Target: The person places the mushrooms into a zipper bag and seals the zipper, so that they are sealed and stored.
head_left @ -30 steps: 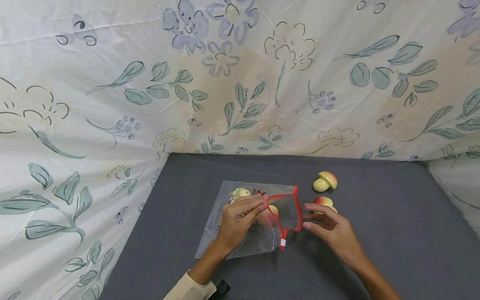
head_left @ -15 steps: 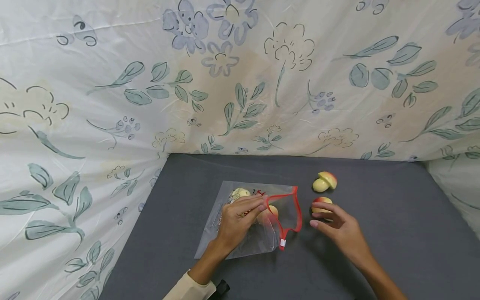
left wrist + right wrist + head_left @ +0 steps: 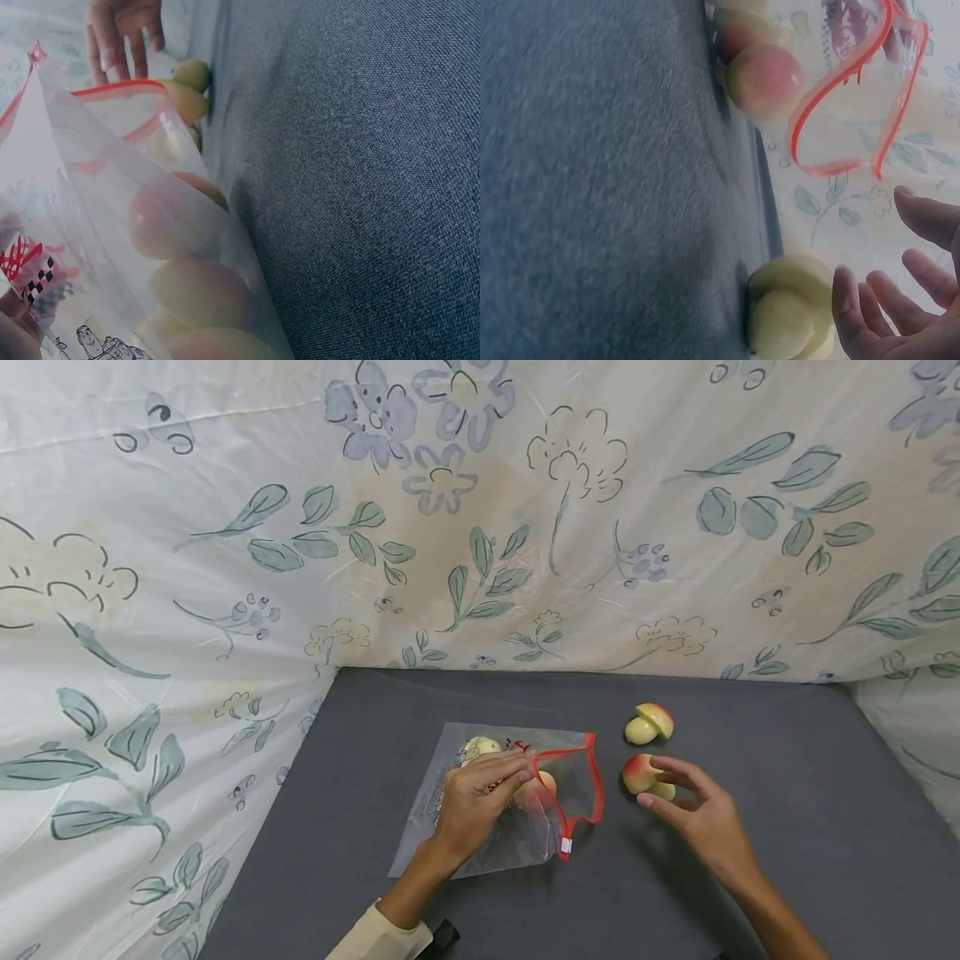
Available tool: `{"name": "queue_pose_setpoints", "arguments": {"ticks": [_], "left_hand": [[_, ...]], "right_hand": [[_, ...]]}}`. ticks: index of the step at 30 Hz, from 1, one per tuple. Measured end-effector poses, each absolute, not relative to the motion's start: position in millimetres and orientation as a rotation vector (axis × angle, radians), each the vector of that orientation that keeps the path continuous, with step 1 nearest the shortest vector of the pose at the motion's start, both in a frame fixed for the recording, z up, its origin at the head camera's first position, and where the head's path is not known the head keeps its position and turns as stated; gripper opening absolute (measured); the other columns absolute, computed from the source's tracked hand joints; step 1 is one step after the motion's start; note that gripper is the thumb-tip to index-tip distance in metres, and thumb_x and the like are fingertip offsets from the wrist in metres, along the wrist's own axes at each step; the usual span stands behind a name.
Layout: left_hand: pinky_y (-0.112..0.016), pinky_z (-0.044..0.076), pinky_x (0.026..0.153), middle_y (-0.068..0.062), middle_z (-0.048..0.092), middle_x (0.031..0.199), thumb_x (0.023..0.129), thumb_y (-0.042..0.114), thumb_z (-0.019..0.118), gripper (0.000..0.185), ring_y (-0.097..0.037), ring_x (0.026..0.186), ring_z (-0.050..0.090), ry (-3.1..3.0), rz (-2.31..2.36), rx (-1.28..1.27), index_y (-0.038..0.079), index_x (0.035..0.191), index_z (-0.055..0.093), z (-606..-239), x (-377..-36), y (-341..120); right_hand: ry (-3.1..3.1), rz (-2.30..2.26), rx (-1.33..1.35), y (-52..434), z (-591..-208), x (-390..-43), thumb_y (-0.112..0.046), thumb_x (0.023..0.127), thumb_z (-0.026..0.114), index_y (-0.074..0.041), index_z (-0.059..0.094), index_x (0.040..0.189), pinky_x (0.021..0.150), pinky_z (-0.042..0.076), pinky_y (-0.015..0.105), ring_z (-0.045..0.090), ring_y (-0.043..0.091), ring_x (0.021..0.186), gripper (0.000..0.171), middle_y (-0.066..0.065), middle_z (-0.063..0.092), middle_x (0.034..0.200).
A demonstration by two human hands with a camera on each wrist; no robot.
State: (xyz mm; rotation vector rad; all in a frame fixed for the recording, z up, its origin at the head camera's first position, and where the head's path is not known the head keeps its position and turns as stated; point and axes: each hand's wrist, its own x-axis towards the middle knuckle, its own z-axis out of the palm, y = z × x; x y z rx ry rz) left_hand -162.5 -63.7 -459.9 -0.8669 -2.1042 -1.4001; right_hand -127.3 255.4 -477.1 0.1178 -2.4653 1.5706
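Note:
My left hand (image 3: 480, 795) pinches the upper side of a clear zip bag (image 3: 517, 847) with a red-edged mouth, holding it open toward the right. Inside the bag are several rounded, blushed red and yellow pieces (image 3: 199, 292). My right hand (image 3: 705, 818), its fingers spread and loosely bent, hovers right beside the nearer mushroom-shaped piece (image 3: 639, 773), which has a red-yellow cap and pale green rounded end. In the right wrist view, the fingertips (image 3: 844, 289) overlap the edge of this piece. Behind it lies a similar mushroom-shaped piece (image 3: 654, 722).
A dark grey cloth (image 3: 810, 793) covers the table. Floral fabric (image 3: 480, 568) hangs along the back and left side. A white slider (image 3: 566, 845) sits at the near corner of the bag's red zip. A black wrist device (image 3: 442, 937) is below the left sleeve.
My right hand has moved right, away from the bag's mouth, to beside the nearer mushroom-shaped piece, now less covered by the fingers. The left hand and bag stay put.

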Motion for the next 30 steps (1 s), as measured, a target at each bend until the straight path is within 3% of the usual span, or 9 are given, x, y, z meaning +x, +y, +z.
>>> {"name": "queue_pose_setpoints", "arguments": {"ticks": [8,15,17,21,24,30], "left_hand": [[-0.039,0.06,0.1,-0.006,0.08,0.12,0.095,0.01,0.079,0.026,-0.025,0.117,0.075,-2.105,-1.391,-0.863,0.005,0.12,0.081,-460,-162,-64],[-0.039,0.06,0.1,-0.007,0.08,0.119,0.095,0.01,0.08,0.026,-0.027,0.116,0.075,-2.097,-1.392,-0.863,0.004,0.12,0.081,-459,-162,-64],[-0.039,0.061,0.099,-0.007,0.08,0.119,0.095,0.01,0.08,0.025,-0.028,0.116,0.075,-2.097,-1.389,-0.863,0.004,0.12,0.081,-459,-162,-64],[-0.04,0.061,0.099,-0.007,0.08,0.118,0.095,0.01,0.08,0.025,-0.027,0.115,0.075,-2.096,-1.389,-0.864,0.005,0.119,0.081,-459,-162,-64],[-0.04,0.06,0.1,-0.007,0.08,0.119,0.095,0.011,0.079,0.024,-0.027,0.115,0.075,-2.101,-1.389,-0.862,0.005,0.119,0.081,-458,-163,-64],[-0.039,0.06,0.1,-0.008,0.079,0.12,0.095,0.009,0.08,0.025,-0.026,0.115,0.075,-2.101,-1.391,-0.859,0.004,0.119,0.081,-460,-163,-65]], "right_hand": [[-2.559,1.501,-0.022,266,-483,-134,-0.025,0.091,0.087,-0.012,0.06,0.149,0.079,0.056,0.013,0.054,-0.005,0.119,0.065,0.011,0.059,0.144],[-2.64,1.44,-0.071,271,-487,-138,-0.033,0.09,0.088,-0.013,0.058,0.151,0.079,0.052,0.015,0.052,-0.002,0.119,0.071,0.012,0.055,0.149],[-2.671,1.408,-0.094,272,-488,-140,-0.036,0.09,0.088,-0.014,0.058,0.152,0.084,0.048,0.021,0.053,0.006,0.123,0.072,0.012,0.054,0.151],[-2.709,1.409,-0.11,275,-490,-144,-0.039,0.091,0.087,-0.012,0.055,0.154,0.094,0.046,0.045,0.052,0.029,0.132,0.076,0.017,0.051,0.155],[-2.71,1.427,-0.092,276,-493,-147,-0.037,0.091,0.087,-0.009,0.053,0.155,0.098,0.043,0.06,0.052,0.041,0.135,0.078,0.025,0.056,0.15],[-2.721,1.369,-0.051,277,-500,-152,-0.036,0.09,0.088,-0.008,0.054,0.153,0.097,0.042,0.061,0.054,0.046,0.134,0.076,0.03,0.066,0.136]]}}
